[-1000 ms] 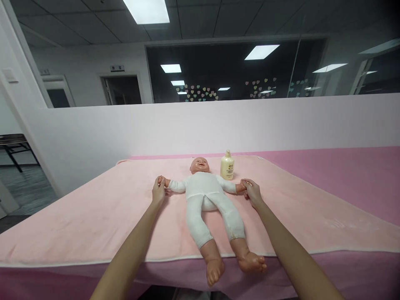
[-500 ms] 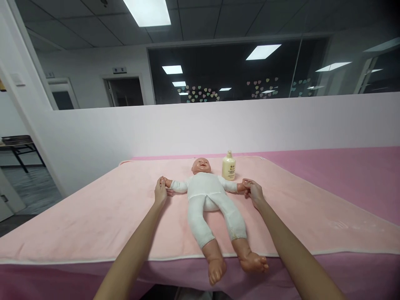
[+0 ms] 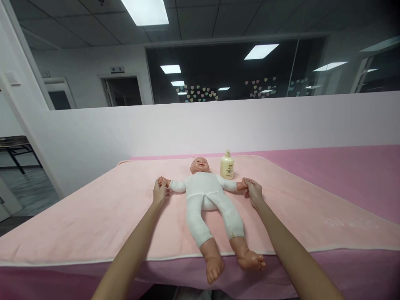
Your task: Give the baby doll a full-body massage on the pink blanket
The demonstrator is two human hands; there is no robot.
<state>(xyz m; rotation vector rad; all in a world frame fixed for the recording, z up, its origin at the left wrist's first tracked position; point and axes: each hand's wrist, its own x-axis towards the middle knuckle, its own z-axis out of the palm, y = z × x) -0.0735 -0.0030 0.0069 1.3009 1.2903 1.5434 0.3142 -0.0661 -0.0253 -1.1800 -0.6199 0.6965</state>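
Note:
A baby doll (image 3: 204,183) with a white cloth body lies on its back, head away from me, its arms stretched out to both sides. My left hand (image 3: 159,191) is closed around the doll's hand on the left side. On the other side, my right hand (image 3: 253,191) pinches the doll's other hand between thumb and fingers. The doll's bare feet reach past the near edge of the peach towel (image 3: 125,225) beneath it. Just beyond the doll's arm on the right stands a pale yellow bottle (image 3: 227,167), upright.
Under the towel is a pink-covered table (image 3: 350,171), its cloth hanging down at the front. A low white wall (image 3: 200,127) with glass above it borders the far side. At the far left, a dark-legged table (image 3: 18,150) stands beyond an opening.
The view has shifted slightly, so everything sits a little further left. Both hands keep hold of the doll's hands, with its arms still outstretched.

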